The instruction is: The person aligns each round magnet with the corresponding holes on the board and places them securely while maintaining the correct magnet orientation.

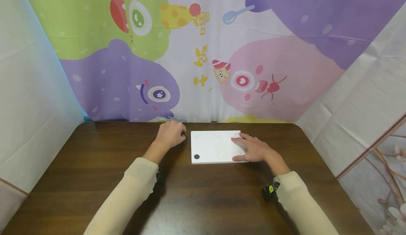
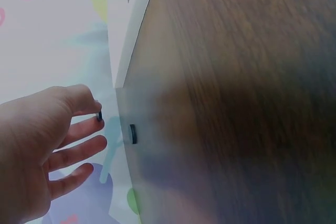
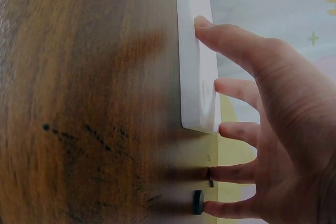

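A white board (image 1: 210, 147) with several shallow round recesses lies on the table, and a black disc (image 1: 196, 156) sits in its near left corner. Left of the board, my left hand (image 1: 171, 133) is raised over the table; its thumb and index finger pinch a small black disc (image 2: 98, 115), seen edge-on in the left wrist view. My right hand (image 1: 255, 148) spreads over the board's right end, with thumb and forefingers touching its top. Beyond that end, the little finger of this hand reaches a black disc (image 3: 198, 202) on the table.
The dark wooden table (image 1: 203, 196) ends at a cartoon-print curtain (image 1: 203, 101) behind the board. Another black disc (image 2: 132, 134) lies on the table near my left hand. White panels (image 1: 345, 97) stand at both sides.
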A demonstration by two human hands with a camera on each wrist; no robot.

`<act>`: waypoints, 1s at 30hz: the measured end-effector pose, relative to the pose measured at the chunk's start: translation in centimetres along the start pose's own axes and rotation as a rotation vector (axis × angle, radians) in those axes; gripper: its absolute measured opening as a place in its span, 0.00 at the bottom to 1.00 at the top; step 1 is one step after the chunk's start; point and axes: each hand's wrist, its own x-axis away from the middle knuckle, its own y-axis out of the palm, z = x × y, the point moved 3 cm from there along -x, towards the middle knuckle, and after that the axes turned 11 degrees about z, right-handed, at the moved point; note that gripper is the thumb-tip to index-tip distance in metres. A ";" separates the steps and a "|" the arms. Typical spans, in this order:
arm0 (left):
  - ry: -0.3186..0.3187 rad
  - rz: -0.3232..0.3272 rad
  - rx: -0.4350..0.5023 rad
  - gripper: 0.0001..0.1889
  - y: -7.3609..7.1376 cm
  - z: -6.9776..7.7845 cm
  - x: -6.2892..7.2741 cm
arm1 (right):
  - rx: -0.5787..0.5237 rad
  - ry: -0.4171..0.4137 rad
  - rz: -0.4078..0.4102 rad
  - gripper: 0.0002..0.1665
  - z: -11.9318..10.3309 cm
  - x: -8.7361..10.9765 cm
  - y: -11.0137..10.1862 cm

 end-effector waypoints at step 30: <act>0.075 0.064 0.004 0.10 4.8 0.1 -1.8 | 0.002 0.006 0.004 0.55 0.1 0.0 0.1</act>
